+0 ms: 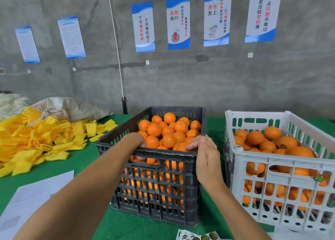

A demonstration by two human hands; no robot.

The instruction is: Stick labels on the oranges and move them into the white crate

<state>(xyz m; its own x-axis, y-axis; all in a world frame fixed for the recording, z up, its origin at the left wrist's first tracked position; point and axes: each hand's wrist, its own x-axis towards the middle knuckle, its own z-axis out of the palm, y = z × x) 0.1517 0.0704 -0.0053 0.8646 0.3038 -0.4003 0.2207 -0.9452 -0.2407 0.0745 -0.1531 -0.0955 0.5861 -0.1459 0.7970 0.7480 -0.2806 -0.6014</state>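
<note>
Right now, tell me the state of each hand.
Left hand: reaching down into the black crate, fingers hidden; cannot tell.
Right hand: open, fingers on an orange.

Two crates, one black crate and one white crate, six wall posters, two hands.

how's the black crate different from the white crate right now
The black crate is dark and heaped with oranges to its rim; the white crate is pale and less full. Both hands reach into the black crate, none into the white. Green round labels show on oranges in the white crate only. Both are slotted plastic on the green table.
</note>
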